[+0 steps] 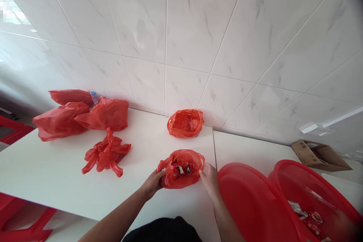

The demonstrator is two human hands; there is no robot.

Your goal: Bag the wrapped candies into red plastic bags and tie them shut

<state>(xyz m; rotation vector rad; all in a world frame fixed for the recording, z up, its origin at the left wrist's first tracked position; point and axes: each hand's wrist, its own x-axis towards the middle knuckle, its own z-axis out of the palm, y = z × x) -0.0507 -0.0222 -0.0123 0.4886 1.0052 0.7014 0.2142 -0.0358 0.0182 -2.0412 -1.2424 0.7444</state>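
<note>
An opened red plastic bag (170, 179) rests on the white table in front of me, with several small wrapped packets (181, 169) inside, in red, black and white. My left hand (154, 183) grips the bag's left rim, thumb over the edge. On the other side, my right hand (209, 177) pinches the right rim near the handle loop. Just behind stands another opened red plastic bag (185, 123), close to the wall; a few dark bits show in it. What the packets are is too small to tell.
Left on the table (147, 128) lie a crumpled red bag (106, 155), several filled red bags (107, 115) and a blue-capped bottle (93, 96). To the right stand a red basket (244, 196) and another red basket (312, 181) holding packets. A cardboard box (317, 157) sits by the wall.
</note>
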